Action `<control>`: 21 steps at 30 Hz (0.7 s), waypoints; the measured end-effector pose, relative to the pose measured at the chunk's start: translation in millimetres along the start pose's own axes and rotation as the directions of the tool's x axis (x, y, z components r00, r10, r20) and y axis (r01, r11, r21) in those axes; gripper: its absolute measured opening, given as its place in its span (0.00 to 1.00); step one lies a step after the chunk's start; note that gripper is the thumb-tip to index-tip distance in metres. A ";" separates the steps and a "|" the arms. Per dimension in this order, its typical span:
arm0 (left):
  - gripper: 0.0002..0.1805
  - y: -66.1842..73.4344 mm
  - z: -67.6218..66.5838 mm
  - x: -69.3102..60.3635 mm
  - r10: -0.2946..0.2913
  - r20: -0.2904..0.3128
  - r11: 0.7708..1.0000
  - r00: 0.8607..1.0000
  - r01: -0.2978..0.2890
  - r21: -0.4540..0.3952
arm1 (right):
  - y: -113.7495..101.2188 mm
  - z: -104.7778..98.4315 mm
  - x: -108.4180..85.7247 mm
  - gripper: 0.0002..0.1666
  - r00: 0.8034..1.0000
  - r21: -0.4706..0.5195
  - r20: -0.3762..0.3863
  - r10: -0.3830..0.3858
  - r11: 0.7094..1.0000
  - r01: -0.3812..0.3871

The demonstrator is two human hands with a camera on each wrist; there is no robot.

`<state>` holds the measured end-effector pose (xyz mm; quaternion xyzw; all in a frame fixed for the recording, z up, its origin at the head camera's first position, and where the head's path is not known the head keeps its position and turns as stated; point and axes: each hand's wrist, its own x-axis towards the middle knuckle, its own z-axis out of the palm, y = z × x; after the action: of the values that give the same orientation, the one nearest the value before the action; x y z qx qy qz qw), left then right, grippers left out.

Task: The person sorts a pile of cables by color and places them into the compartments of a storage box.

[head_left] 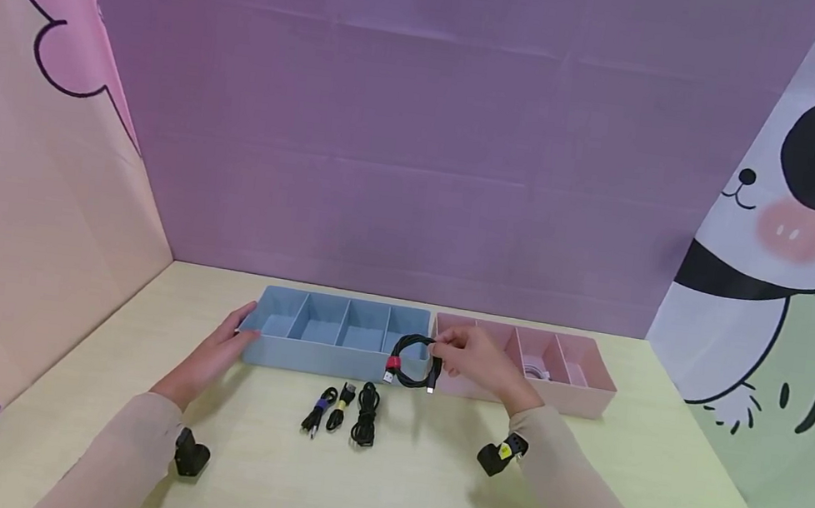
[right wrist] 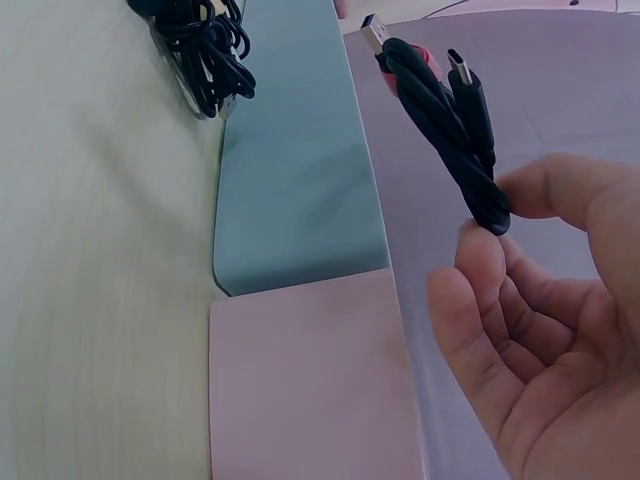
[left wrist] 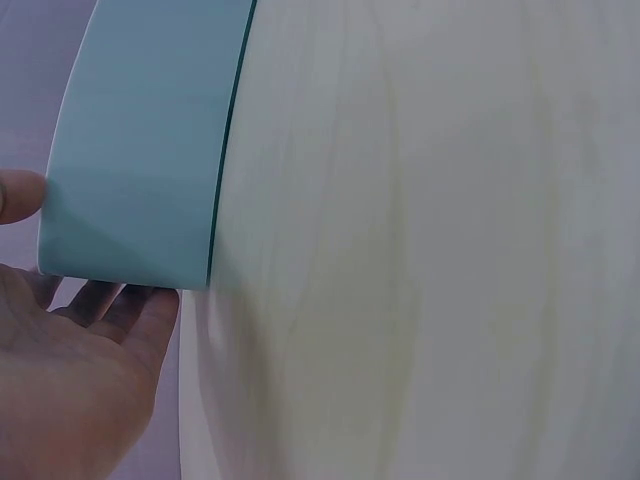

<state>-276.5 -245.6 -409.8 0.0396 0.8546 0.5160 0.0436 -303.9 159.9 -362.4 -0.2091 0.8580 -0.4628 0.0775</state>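
Up hung the red-tied cable [right wrist: 440, 125], pinched by the right hand [head_left: 478, 361] near the blue box [head_left: 335, 361], whose left end the left hand [head_left: 213, 351] gripped; a loosened pinch risked dropping it onto the tabletop [head_left: 275, 486]

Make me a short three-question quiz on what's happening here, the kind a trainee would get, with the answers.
1. How many black cable bundles lie on the table in front of the blue box?
2. True or false: the left hand touches the left end of the blue box.
3. What colour is the band on the looped cable in the right hand? (a) purple (b) red (c) yellow

Key: 1. Three. 2. True. 3. (b) red.
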 end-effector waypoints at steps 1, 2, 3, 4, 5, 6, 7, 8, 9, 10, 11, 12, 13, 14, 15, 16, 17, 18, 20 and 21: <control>0.41 0.2 -0.4 0.4 0.001 0.002 1.000 1.000 -0.001 0.000 | -0.1 -0.4 1.0 0.11 1.000 0.000 -0.008 -0.001 1.000 0.001; 0.41 0.6 -0.3 0.3 0.000 0.002 1.000 1.000 0.000 -0.001 | -0.5 -0.7 1.9 0.10 1.000 0.002 -0.016 -0.001 1.000 0.001; 0.41 0.9 -0.3 0.5 -0.001 0.001 1.000 1.000 0.001 -0.002 | -0.6 -1.0 2.7 0.10 1.000 0.003 -0.020 -0.002 1.000 0.002; 0.41 1.2 -0.3 0.6 0.000 0.000 1.000 1.000 0.000 -0.002 | -0.8 -1.4 3.4 0.10 1.000 0.002 -0.024 -0.001 1.000 0.001; 0.41 1.5 -0.1 0.8 -0.002 0.002 1.000 1.000 0.002 -0.001 | -0.9 -1.9 3.9 0.10 1.000 0.006 -0.029 0.006 1.000 -0.006; 0.41 1.7 -0.2 1.2 -0.002 0.002 1.000 1.000 0.002 0.001 | -1.0 -2.4 4.3 0.11 0.999 0.010 -0.033 0.014 1.000 -0.014; 0.41 1.7 -0.2 1.3 -0.003 0.002 1.000 1.000 0.003 0.002 | -0.9 -2.6 4.7 0.11 0.999 0.015 -0.038 0.023 1.000 -0.023; 0.41 1.8 -0.1 1.3 -0.005 0.002 1.000 1.000 0.005 0.005 | -0.9 -3.0 5.2 0.12 0.999 0.020 -0.042 0.030 0.999 -0.029; 0.40 1.7 -0.1 1.3 -0.006 0.000 1.000 1.000 0.006 0.005 | -0.8 -3.4 5.6 0.13 0.998 0.022 -0.047 0.039 0.999 -0.038; 0.40 1.7 -0.1 1.3 -0.007 0.000 1.000 1.000 0.007 0.004 | -0.5 -3.6 6.2 0.14 0.997 0.027 -0.052 0.050 0.998 -0.048; 0.40 1.6 -0.1 1.4 -0.008 0.000 1.000 1.000 0.008 0.004 | -0.1 -3.9 6.8 0.14 0.997 0.029 -0.057 0.059 0.998 -0.057; 0.40 1.5 -0.1 1.4 -0.007 -0.001 1.000 1.000 0.007 0.003 | 0.3 -4.2 7.4 0.14 0.996 0.031 -0.063 0.062 0.998 -0.060; 0.40 1.3 0.1 1.3 -0.006 -0.002 1.000 1.000 0.006 0.000 | 0.8 -4.5 8.0 0.14 0.996 0.032 -0.069 0.063 0.998 -0.061; 0.40 1.1 0.1 1.4 -0.006 0.000 1.000 1.000 0.006 -0.001 | 1.3 -4.9 8.5 0.14 0.995 0.031 -0.075 0.064 0.998 -0.062; 0.40 1.1 0.2 1.3 -0.004 -0.001 1.000 1.000 0.004 -0.003 | 1.8 -5.1 9.0 0.13 0.995 0.032 -0.080 0.065 0.998 -0.062; 0.40 0.9 0.1 1.5 -0.003 0.000 1.000 1.000 0.003 -0.002 | 2.1 -5.4 9.3 0.13 0.995 0.029 -0.085 0.059 0.998 -0.057; 0.40 0.7 0.1 1.5 -0.002 -0.001 1.000 1.000 0.002 -0.004 | 2.1 -5.7 9.2 0.13 0.995 0.025 -0.089 0.053 0.998 -0.051; 0.40 0.6 0.1 1.4 -0.001 0.000 1.000 1.000 0.001 -0.005 | 1.8 -6.0 9.0 0.13 0.995 0.023 -0.093 0.048 0.999 -0.046; 0.40 0.2 -0.2 1.7 0.002 0.000 1.000 1.000 -0.002 -0.005 | 0.6 -6.3 8.6 0.12 0.993 0.009 -0.104 0.048 0.999 -0.047; 0.40 0.1 0.0 1.6 0.002 -0.001 1.000 1.000 -0.002 -0.008 | -0.1 -6.5 8.4 0.12 0.993 -0.004 -0.109 0.046 0.999 -0.047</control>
<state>-278.0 -245.4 -409.8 0.0402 0.8526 0.5193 0.0428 -313.5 161.2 -358.2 -0.1637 0.8672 -0.4685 0.0407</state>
